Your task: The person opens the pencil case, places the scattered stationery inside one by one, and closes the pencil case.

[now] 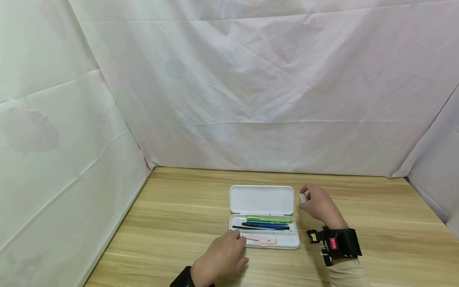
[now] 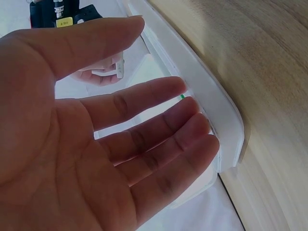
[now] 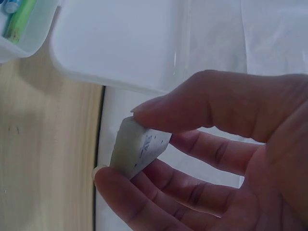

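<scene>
A white pencil case (image 1: 295, 244) lies with its lid (image 1: 261, 199) raised behind it. In its long compartment are a green pen (image 1: 272, 219), a blue pen (image 1: 265, 226) and a dark slim pencil (image 1: 247, 228); a pale pink compass (image 1: 259, 239) lies in the front one. My right hand (image 1: 320, 205) pinches a worn white eraser (image 3: 139, 147) between thumb and fingertips, to the right of the lid. At the case's front left corner is my left hand (image 1: 224, 255), fingers extended at the rim, palm empty in the left wrist view.
The case stands on a wood-grain table (image 1: 179, 207). White cloth (image 1: 251, 79) hangs along the table's back edge and down the left and right sides. A black strap with a small camera (image 1: 340, 243) is on the right wrist.
</scene>
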`<action>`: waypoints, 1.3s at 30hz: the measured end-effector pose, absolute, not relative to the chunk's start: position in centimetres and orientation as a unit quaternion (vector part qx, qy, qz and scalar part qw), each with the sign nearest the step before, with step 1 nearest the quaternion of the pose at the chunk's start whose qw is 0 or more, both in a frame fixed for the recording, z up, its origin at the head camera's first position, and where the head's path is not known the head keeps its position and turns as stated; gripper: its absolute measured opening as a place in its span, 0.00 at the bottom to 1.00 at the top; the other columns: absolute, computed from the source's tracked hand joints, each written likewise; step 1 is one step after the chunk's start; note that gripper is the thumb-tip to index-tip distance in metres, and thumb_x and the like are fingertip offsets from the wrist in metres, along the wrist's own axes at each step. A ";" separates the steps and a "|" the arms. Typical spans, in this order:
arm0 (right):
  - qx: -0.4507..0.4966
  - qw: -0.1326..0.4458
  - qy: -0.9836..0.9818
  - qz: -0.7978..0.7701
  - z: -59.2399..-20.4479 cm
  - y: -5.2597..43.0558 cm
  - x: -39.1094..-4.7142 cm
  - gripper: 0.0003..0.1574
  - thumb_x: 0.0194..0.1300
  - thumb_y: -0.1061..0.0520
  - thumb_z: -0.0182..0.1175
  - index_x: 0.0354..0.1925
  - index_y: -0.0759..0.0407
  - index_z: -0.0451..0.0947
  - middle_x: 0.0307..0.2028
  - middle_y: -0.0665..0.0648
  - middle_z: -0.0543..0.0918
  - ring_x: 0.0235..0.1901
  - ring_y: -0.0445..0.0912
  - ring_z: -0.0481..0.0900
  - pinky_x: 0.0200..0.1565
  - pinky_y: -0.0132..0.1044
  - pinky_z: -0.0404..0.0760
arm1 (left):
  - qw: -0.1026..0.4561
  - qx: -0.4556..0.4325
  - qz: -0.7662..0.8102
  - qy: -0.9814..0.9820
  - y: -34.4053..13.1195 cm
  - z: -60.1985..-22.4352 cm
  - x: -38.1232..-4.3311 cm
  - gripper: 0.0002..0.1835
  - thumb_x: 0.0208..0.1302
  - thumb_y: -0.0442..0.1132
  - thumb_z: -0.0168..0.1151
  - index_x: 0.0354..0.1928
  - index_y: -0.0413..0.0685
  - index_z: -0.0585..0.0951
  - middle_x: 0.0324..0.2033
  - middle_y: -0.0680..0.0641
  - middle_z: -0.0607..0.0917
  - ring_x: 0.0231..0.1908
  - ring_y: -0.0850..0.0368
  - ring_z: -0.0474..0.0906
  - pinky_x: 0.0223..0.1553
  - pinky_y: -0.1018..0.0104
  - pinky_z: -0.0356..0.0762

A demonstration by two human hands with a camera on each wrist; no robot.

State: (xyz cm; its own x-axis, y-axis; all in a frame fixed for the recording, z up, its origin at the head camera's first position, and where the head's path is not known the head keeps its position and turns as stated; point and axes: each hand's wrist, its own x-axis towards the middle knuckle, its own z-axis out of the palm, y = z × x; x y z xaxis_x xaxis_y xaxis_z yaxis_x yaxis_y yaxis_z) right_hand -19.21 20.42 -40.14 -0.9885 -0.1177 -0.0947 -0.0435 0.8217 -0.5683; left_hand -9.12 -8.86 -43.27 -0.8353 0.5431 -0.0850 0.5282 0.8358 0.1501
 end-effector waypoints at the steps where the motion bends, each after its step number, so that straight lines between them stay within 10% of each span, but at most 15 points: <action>1: -0.044 0.063 0.952 -0.297 -40.1 20.4 -19.2 0.25 0.58 0.64 0.63 0.53 0.70 0.71 0.39 0.67 0.79 0.34 0.54 0.76 0.30 0.40 0.75 | 0.062 0.280 0.060 0.956 -8.9 -43.3 -9.1 0.18 0.59 0.52 0.69 0.43 0.46 0.83 0.33 0.53 0.76 0.33 0.63 0.70 0.34 0.70 0.73; 39: -0.103 0.074 0.953 -0.276 -38.8 18.3 -17.8 0.21 0.55 0.67 0.66 0.48 0.64 0.73 0.36 0.59 0.75 0.33 0.51 0.71 0.29 0.40 0.70 | 0.041 0.283 0.062 0.956 -8.9 -43.4 -9.1 0.16 0.58 0.51 0.69 0.38 0.46 0.82 0.31 0.54 0.76 0.33 0.62 0.70 0.32 0.69 0.73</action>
State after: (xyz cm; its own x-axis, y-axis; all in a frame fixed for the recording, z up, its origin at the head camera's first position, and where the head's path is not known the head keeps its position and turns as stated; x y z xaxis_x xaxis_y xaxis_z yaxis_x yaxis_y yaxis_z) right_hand -17.79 18.34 -38.80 -0.9675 -0.2381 -0.0849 -0.1560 0.8266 -0.5408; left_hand -9.11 -8.88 -43.45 -0.8362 0.5467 -0.0430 0.5365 0.8318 0.1423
